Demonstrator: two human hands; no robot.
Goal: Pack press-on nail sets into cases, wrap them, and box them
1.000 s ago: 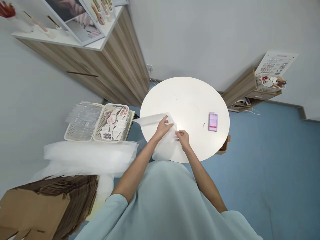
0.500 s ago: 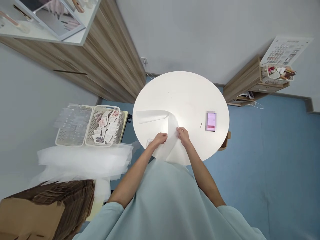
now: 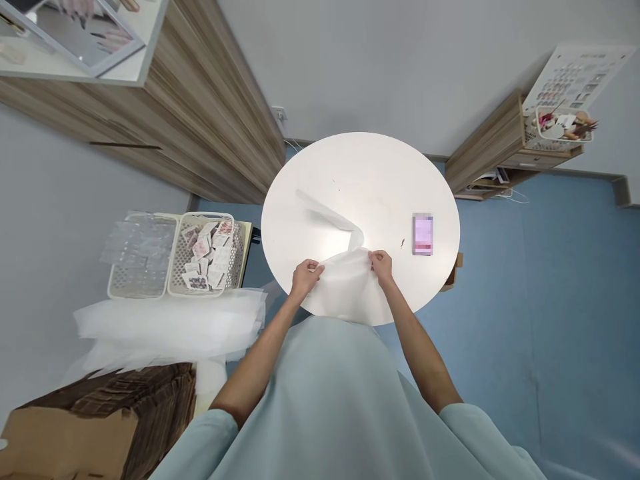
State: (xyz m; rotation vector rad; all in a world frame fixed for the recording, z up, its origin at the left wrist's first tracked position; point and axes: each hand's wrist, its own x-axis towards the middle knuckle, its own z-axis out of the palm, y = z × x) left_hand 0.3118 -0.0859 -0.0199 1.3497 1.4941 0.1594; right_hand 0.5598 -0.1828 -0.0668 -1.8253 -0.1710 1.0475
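Note:
A translucent white sheet of thin foam-like wrapping (image 3: 345, 283) is stretched between my hands over the near edge of the round white table (image 3: 370, 160). My left hand (image 3: 306, 275) pinches its left edge between thumb and fingers. Its upper right corner is gripped by my right hand (image 3: 381, 265). From the sheet's top a narrow twisted strip trails away to the upper left across the tabletop. On the right side of the table lies a flat rectangular thing, blurred pink and purple (image 3: 423, 235). Small dark marks dot the surface beside it.
To the left stand a white basket of small printed cards (image 3: 207, 257) and another with clear plastic pieces (image 3: 143, 253). Nearer are a pile of white sheets (image 3: 170, 317) and stacked flat cardboard (image 3: 75, 437). A wooden cabinet (image 3: 200, 100) rises behind; a low shelf (image 3: 520, 143) stands right.
My hands have moved apart, spreading the sheet wider between them. The loose strip has swung up and to the right on the table.

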